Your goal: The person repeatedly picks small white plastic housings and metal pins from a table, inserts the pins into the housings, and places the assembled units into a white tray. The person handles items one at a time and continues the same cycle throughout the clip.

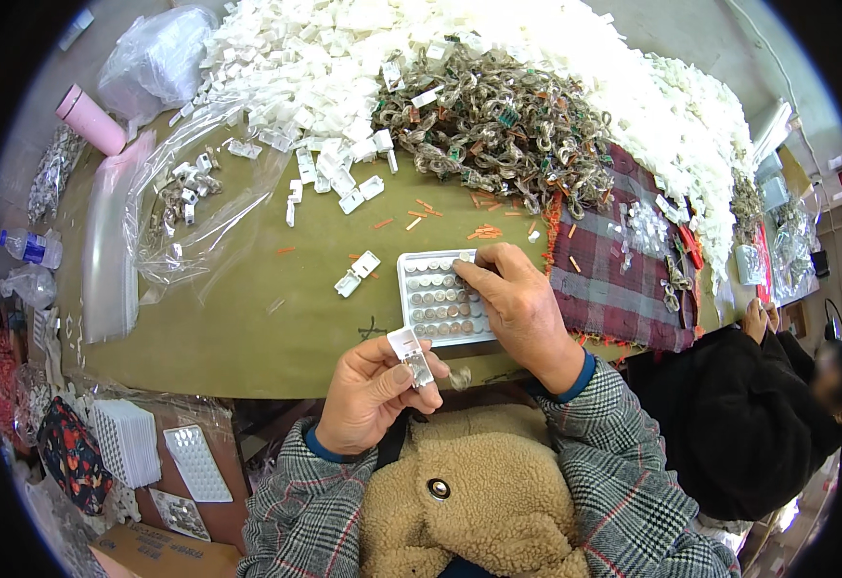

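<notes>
My left hand point(373, 393) is closed around a small white plastic case point(411, 356), whose lid is flipped up and whose lower half looks clear or silvery inside. Just beyond it on the table lies a white tray point(404, 289) with rows of round silvery button cells point(440, 313). Over the tray's far right part reaches my right hand point(512, 299), thumb and fingertips drawn together at the cells; whatever they pinch is hidden. Left of the tray, two more white cases point(356, 274) lie on the green tabletop point(228, 337).
A large heap of white cases point(291, 58) covers the far side, beside a pile of coiled clear cords point(498, 116). Orange strips point(485, 232) are scattered nearby. A plaid cloth point(623, 279) lies right; plastic film point(113, 241) lies left. Another person point(738, 414) sits at the right.
</notes>
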A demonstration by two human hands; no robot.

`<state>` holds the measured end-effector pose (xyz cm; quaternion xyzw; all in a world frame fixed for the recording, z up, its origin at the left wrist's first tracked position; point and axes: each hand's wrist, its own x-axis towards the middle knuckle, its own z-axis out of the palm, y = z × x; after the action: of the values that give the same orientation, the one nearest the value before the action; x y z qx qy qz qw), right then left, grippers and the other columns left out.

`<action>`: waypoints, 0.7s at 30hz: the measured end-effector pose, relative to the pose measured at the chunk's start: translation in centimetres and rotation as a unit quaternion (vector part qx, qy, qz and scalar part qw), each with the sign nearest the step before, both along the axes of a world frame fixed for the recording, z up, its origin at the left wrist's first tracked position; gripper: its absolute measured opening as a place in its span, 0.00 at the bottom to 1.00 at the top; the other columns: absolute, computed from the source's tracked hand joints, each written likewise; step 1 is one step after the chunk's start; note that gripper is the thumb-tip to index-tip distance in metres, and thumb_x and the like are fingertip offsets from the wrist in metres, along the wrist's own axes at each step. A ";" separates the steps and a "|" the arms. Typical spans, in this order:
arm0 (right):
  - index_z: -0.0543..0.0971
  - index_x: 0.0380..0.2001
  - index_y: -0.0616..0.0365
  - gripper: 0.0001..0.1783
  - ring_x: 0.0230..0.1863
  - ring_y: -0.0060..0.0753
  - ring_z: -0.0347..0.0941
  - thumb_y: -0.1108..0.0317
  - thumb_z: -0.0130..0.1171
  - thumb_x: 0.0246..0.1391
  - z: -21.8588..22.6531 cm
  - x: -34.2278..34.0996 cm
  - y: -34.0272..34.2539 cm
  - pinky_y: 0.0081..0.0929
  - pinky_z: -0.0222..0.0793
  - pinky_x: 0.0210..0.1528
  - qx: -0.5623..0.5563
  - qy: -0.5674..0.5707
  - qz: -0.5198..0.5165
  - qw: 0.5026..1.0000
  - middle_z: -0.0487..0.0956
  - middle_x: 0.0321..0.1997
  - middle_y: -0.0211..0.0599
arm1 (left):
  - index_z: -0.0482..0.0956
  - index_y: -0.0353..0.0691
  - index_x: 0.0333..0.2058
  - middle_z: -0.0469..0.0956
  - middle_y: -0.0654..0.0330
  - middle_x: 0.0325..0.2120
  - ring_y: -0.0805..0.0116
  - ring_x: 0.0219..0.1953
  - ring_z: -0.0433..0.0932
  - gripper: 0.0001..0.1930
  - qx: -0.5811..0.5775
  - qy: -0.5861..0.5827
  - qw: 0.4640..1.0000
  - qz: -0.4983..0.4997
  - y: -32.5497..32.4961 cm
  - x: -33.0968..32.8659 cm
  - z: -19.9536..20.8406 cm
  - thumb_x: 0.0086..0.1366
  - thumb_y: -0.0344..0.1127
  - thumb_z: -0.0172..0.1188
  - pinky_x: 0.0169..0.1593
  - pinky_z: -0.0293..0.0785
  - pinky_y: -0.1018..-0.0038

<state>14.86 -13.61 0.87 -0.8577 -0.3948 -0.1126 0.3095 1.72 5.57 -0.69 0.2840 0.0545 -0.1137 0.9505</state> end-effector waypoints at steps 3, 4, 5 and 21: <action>0.78 0.40 0.63 0.16 0.40 0.46 0.75 0.80 0.58 0.43 0.0 0.1 -0.2 0.36 0.75 0.40 0.019 -0.022 0.019 0.999 0.75 0.39 0.42 | 0.72 0.29 0.55 0.80 0.44 0.43 0.64 0.34 0.84 0.18 -0.014 -0.008 1.000 0.010 -0.2 0.0 0.0 0.70 0.31 0.57 0.36 0.85 0.73; 0.78 0.39 0.64 0.14 0.39 0.45 0.75 0.81 0.58 0.45 0.2 0.0 -0.3 0.36 0.75 0.39 0.012 -0.014 0.001 1.000 0.75 0.39 0.42 | 0.71 0.29 0.55 0.80 0.44 0.43 0.63 0.36 0.84 0.17 -0.016 -0.004 1.000 0.010 -0.4 -0.1 0.0 0.71 0.30 0.55 0.39 0.85 0.72; 0.79 0.38 0.64 0.12 0.37 0.45 0.76 0.82 0.59 0.46 0.4 -0.1 -0.3 0.36 0.75 0.39 0.010 -0.009 -0.010 1.000 0.76 0.38 0.43 | 0.71 0.29 0.56 0.80 0.44 0.44 0.63 0.37 0.84 0.17 -0.026 -0.004 1.000 0.013 -0.5 -0.1 0.0 0.71 0.29 0.54 0.41 0.86 0.71; 0.75 0.39 0.66 0.10 0.35 0.45 0.76 0.81 0.61 0.52 3.6 -9.5 -0.4 0.33 0.74 0.35 0.134 0.132 0.097 0.977 0.73 0.40 0.45 | 0.74 0.29 0.51 0.82 0.51 0.38 0.65 0.37 0.85 0.13 0.049 -0.020 0.997 0.054 -3.0 -2.9 0.3 0.70 0.26 0.57 0.41 0.86 0.72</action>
<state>5.37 -13.97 4.48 -0.7736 -0.4129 -0.0194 0.4802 -1.23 2.56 -0.35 0.3290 0.0560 -0.0541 0.9411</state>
